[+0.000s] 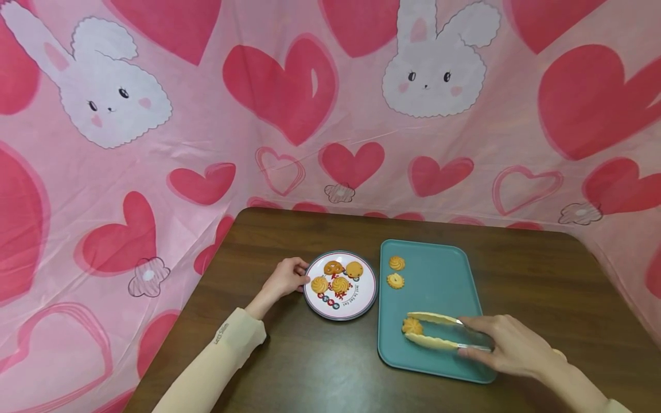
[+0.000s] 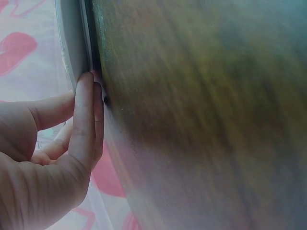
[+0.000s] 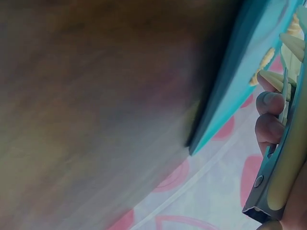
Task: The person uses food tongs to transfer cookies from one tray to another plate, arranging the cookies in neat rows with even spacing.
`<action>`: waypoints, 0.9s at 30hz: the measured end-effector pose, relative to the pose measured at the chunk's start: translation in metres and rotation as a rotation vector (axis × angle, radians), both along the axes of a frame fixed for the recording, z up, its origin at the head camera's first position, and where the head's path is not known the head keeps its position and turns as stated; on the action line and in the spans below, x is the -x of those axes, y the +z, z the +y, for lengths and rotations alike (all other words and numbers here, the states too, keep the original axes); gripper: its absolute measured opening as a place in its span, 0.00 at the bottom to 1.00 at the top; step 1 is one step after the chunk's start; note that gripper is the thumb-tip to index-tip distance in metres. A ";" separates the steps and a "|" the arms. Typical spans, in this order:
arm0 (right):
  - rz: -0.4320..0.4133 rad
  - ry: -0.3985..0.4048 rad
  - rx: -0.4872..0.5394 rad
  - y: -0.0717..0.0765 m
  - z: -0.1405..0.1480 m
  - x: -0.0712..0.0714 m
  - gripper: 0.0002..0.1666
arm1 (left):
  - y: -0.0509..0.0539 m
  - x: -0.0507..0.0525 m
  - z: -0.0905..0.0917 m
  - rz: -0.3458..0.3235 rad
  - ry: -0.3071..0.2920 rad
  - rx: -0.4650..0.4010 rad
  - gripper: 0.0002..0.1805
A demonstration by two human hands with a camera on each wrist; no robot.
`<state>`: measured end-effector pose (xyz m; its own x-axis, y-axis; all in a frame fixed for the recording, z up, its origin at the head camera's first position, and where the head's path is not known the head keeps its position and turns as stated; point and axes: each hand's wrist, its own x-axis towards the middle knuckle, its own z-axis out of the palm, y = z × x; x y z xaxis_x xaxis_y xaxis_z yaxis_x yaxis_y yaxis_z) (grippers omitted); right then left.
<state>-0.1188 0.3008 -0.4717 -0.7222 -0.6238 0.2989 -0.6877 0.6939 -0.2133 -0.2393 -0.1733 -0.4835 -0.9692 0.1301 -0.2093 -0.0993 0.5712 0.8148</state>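
Tongs (image 1: 431,342) around cookie (image 1: 412,326), plate (image 1: 361,305) held

Head view: right hand (image 1: 516,344), lower right of frame, grips tongs; tips either side of cookie, lower left part of tray (image 1: 431,269). Can't tell if cookie is squeezed. Left hand (image 1: 285,279), lower centre-left, pinches plate's left rim, thumb and fingers on opposite faces in left wrist view. Plate just left of tray, holds pretzel (image 1: 333,267), round biscuit (image 1: 354,269), two swirls (image 1: 319,284). Two more biscuits (image 1: 396,280) near tray's upper left. Table (image 1: 310,355) brown.
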 end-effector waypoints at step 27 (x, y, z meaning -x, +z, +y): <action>-0.101 0.021 0.025 0.016 -0.034 0.044 0.34 | -0.001 0.000 0.002 0.001 -0.002 0.007 0.15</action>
